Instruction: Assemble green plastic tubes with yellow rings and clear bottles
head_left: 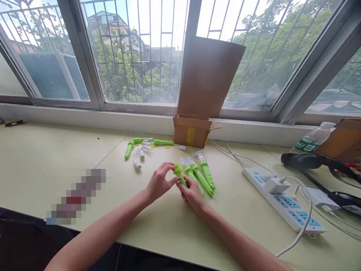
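Observation:
A green ribbed plastic handle (pixel 182 181) is held tilted between my two hands, a yellow ring around its top end. My right hand (pixel 194 196) is closed around its lower part. At the top end, by the ring, the thumb and fingers of my left hand (pixel 160 180) pinch it. Just beyond my right hand lie several similar green handles (pixel 200 177) with clear tips, side by side. Farther left are loose green handles (pixel 129 149), clear plastic caps (pixel 147 147), yellow rings (pixel 167 146) and small white-and-clear pieces (pixel 137 165).
An open cardboard box (pixel 182 131) stands against the window ledge. On the right are a white power strip (pixel 282 199) with plugged cables, a black headband-like strap (pixel 301 161) and a plastic bottle (pixel 313 137). A blurred patch (pixel 77 197) covers part of the table at left.

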`<state>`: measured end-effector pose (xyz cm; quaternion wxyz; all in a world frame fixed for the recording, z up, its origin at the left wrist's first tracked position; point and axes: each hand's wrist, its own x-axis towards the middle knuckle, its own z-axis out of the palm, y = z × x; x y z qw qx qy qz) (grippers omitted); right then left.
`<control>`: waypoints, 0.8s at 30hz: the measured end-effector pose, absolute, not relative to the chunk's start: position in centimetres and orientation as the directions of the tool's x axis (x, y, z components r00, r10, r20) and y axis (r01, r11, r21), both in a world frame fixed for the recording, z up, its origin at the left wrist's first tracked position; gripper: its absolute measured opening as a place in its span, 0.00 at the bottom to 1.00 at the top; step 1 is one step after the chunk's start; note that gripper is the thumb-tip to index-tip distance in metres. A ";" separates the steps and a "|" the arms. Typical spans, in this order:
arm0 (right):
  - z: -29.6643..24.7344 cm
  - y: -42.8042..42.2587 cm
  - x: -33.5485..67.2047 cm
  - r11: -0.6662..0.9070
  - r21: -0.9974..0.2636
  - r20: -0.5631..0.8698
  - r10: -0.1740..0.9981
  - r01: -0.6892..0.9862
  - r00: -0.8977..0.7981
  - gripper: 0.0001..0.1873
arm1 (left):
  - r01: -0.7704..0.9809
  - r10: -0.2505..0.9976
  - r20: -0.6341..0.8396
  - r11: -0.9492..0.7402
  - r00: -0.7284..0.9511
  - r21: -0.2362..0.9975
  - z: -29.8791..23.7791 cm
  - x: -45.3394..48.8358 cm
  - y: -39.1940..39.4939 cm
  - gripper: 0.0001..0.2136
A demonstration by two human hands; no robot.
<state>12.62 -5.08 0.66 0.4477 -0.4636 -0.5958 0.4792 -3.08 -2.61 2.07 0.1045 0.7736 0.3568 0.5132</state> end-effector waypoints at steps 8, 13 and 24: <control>1.1 -5.3 12.7 0.031 -1.000 0.030 0.973 0.000 -0.230 0.12 | 0.420 0.650 0.725 -0.738 0.228 0.529 2.6 -3.0 -2.9 0.09; 1.0 -5.3 12.9 0.018 -0.999 0.027 0.961 -0.036 -0.275 0.10 | 0.361 0.625 0.744 -0.767 0.234 0.530 2.7 -2.9 -2.8 0.05; 1.3 -5.3 12.4 0.311 -0.859 0.299 0.950 0.406 -0.094 0.10 | 0.405 0.601 0.778 -0.768 0.184 0.497 2.5 -3.2 -2.9 0.03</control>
